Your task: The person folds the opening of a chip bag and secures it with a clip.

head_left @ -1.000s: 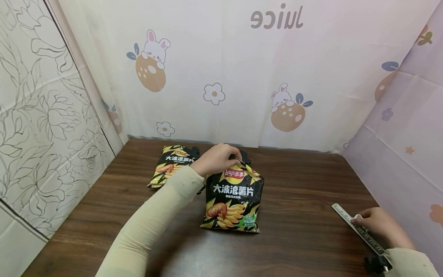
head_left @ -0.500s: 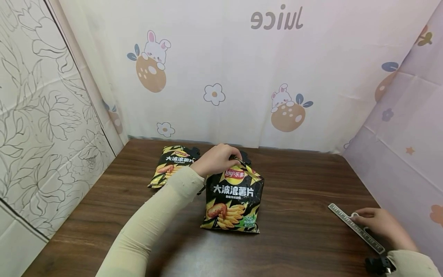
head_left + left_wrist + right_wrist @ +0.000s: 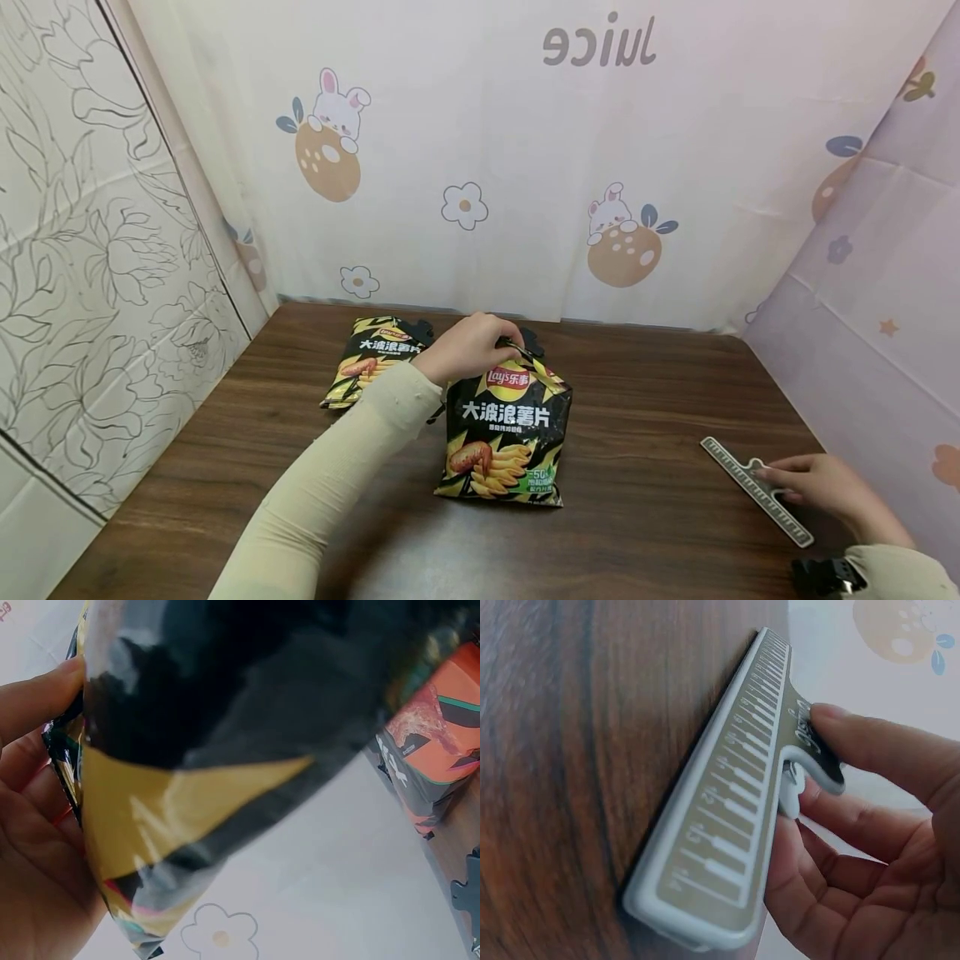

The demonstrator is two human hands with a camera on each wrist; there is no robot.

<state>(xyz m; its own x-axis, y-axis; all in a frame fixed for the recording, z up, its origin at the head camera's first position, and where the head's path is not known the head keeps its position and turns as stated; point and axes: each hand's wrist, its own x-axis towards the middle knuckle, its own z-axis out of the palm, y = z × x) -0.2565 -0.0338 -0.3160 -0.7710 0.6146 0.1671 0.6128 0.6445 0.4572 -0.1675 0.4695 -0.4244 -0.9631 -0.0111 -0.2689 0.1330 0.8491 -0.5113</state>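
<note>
A black and yellow Lay's potato chip bag (image 3: pixel 510 442) stands upright near the middle of the table. My left hand (image 3: pixel 476 346) holds its crumpled top edge; in the left wrist view the thumb lies on the foil of the chip bag (image 3: pixel 180 802). Over at the right, my right hand (image 3: pixel 832 492) pinches the handle of a long clip (image 3: pixel 757 492). Up close, the clip (image 3: pixel 712 802) shows ruler-like marks and numbers along a pale-edged bar. Thumb and fingers press its handle from both sides, and the bar is on or just over the tabletop.
A second chip bag (image 3: pixel 375 354) lies behind my left forearm. Dark notched pieces (image 3: pixel 532 342) show behind the bags, one (image 3: pixel 469 892) at the left wrist view's right edge. Printed curtains (image 3: pixel 465 250) bound the wooden table (image 3: pixel 645 517) at back and right.
My right hand has turned the clip slightly and brought it a little to the left. The left hand and the chip bags have stayed where they were.
</note>
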